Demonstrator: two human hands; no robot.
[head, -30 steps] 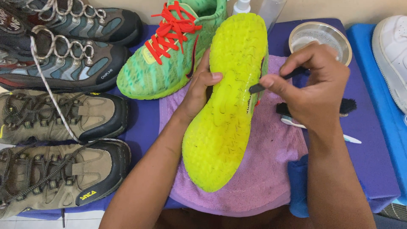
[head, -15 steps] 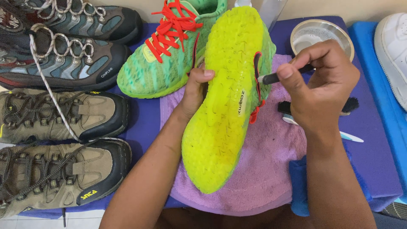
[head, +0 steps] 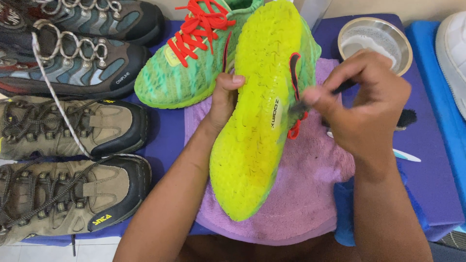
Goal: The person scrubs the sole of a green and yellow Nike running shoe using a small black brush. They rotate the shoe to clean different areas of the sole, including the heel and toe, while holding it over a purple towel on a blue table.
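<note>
The left hand [head: 224,99] grips the neon-yellow sports shoe [head: 259,111], sole up, above the purple towel [head: 310,194]; the right hand [head: 366,104] pinches a small dark brush [head: 298,107] against its side edge

Left forearm runs up from the near edge of the table toward its middle, wrist straight. My left hand [head: 224,99] is cupped, thumb tip showing on top, the other fingers out of sight. Right forearm rises from the near right corner, wrist bent inward to the left. My right hand [head: 370,104] is closed in a pinch, thumb and forefinger pressed together at the tips, the remaining fingers curled under. The pinching fingertips show motion blur.
</note>
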